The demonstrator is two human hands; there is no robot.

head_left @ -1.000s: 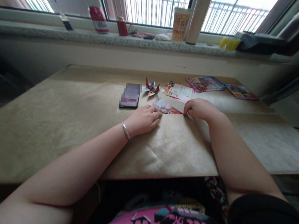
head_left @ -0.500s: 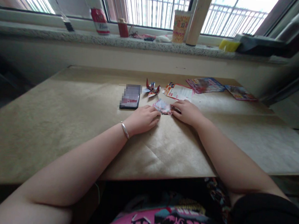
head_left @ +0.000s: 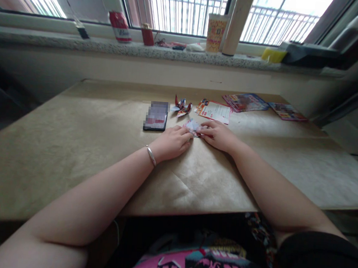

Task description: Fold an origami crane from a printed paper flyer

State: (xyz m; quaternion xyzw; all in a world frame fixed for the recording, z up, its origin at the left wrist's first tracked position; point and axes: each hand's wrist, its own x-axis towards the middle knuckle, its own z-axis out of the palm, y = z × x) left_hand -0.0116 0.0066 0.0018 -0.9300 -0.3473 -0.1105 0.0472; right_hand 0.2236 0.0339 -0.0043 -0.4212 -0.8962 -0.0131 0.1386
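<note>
A small piece of folded paper (head_left: 192,126), whitish with pink print, lies on the table between my two hands. My left hand (head_left: 175,142), a silver bangle at its wrist, rests on the table with curled fingers gripping the paper's left and near edge. From the other side my right hand (head_left: 216,134) pinches the paper's right part, its fingertips covering that edge. Just beyond the paper stands a pinwheel-like folded paper piece (head_left: 182,106) in red, white and blue. A phone (head_left: 156,116) lies flat to the left of it, its screen blurred.
A printed leaflet (head_left: 215,111) lies beyond my right hand. Farther right are several colourful leaflets (head_left: 245,102) and another printed sheet (head_left: 287,111). On the windowsill (head_left: 172,55) stand a red can (head_left: 119,27), a patterned paper cup (head_left: 216,33) and a yellow object (head_left: 273,55).
My right hand has moved left over the paper, and its fingertips are now closer to my left hand. The paper's right part is folded inward or covered. My left hand has barely moved.
</note>
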